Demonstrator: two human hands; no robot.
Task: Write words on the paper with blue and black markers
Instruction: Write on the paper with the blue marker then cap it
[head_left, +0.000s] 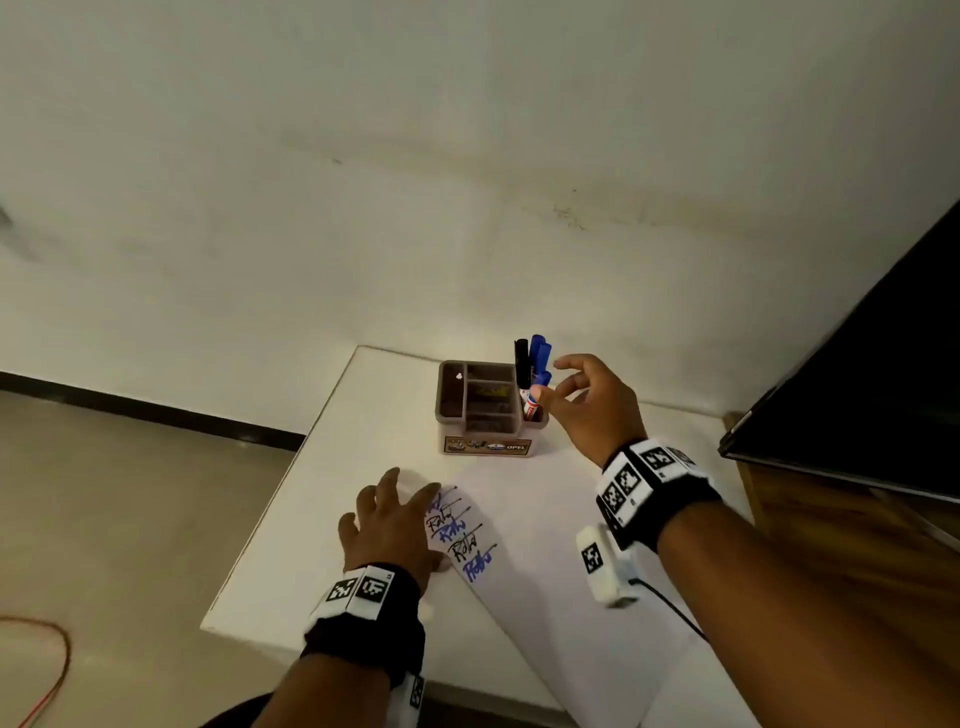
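Left hand (392, 525) flat on paper (545, 571).

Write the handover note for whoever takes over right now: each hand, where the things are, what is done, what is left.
Left hand: flat on the paper, pinning its left edge; holds nothing.
Right hand: open, empty, fingers beside the markers in the organizer.
Markers: blue ones and a black one stand upright in the organizer's right compartment, at the table's far side.
Done: several underlined words on the paper, in black and in blue.
Left: most of the sheet is blank; probably take a marker and write on.
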